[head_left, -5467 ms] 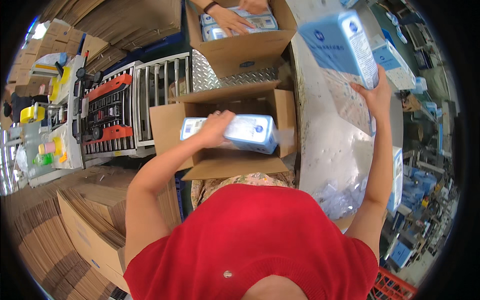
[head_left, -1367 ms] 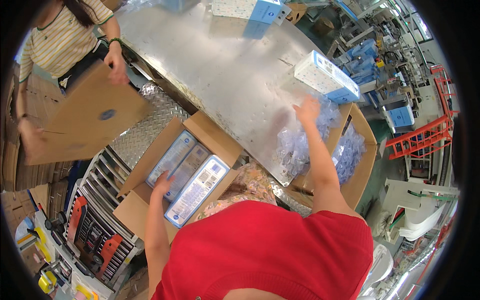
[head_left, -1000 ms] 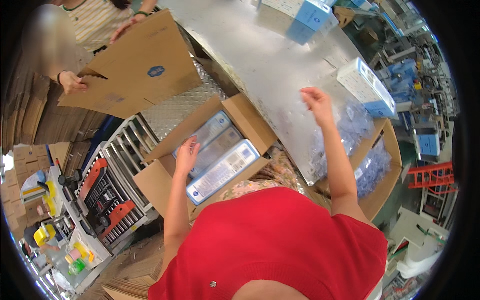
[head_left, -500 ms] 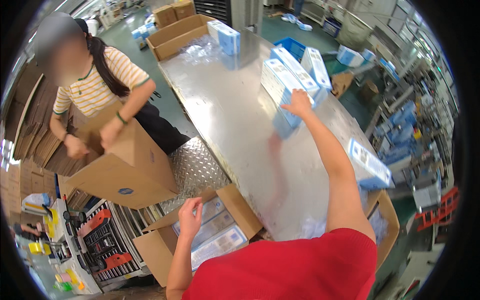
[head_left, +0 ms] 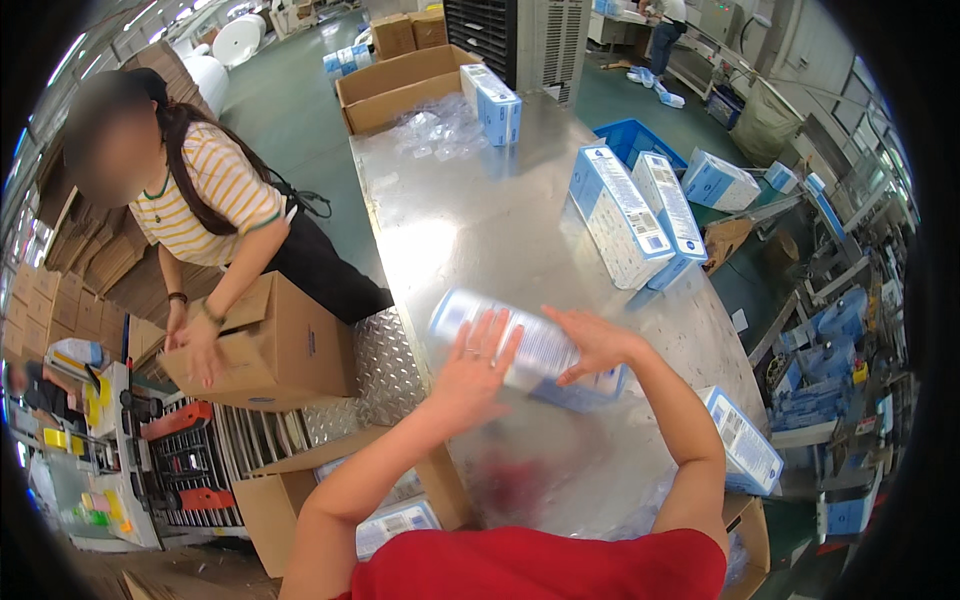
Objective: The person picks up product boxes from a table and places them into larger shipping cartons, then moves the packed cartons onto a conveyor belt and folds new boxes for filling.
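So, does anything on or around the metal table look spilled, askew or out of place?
Perhaps the clear plastic pieces: they lie loose on the far end of the metal table, beside an open carton, like a spill, though possibly left there deliberately.

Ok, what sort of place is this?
Probably a factory packing area: blue-and-white packs stand on a metal table, an open carton holds more, and a roller conveyor lies to its left.

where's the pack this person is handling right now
In the head view, the pack is just right of centre over the metal table, with the left hand and right hand on it.
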Tool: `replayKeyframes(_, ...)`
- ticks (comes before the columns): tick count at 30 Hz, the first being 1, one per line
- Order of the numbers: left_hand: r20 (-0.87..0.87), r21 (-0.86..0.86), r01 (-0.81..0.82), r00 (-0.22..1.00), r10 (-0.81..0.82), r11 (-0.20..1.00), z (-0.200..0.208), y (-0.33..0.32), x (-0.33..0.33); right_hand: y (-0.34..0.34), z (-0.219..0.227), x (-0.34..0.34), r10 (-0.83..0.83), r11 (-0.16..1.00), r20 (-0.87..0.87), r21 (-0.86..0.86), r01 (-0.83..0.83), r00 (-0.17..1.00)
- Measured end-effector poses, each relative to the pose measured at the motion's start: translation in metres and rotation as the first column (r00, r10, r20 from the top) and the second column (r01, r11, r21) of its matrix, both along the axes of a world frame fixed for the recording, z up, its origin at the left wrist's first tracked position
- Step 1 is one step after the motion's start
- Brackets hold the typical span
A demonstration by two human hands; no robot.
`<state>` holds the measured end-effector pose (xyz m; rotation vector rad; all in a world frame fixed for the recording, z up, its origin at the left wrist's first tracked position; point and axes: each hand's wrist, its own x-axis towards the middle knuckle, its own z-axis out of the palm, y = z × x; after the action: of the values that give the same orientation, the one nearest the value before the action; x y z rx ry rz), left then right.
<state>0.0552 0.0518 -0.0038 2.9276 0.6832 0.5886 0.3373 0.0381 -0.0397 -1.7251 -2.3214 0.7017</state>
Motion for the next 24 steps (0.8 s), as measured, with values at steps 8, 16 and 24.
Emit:
replayKeyframes(8,-0.251,-0.126,0.036,0.966,-0.067,0.991,-0.040,-0.015,0.035,0.097,-0.009,0.171,-0.816,0.578,0.306,0.394,0.715,0.490)
replayKeyframes(16,-0.009,-0.168,-0.031,1.000,0.030,0.985,-0.041,-0.016,-0.018,0.027,-0.023,0.086,-0.718,0.689,0.248,0.117,0.716,0.650)
replayKeyframes(24,0.116,-0.428,-0.209,0.952,0.283,0.879,0.116,-0.092,-0.236,-0.107,-0.016,0.000,-0.359,0.931,0.222,0.158,0.330,0.906)
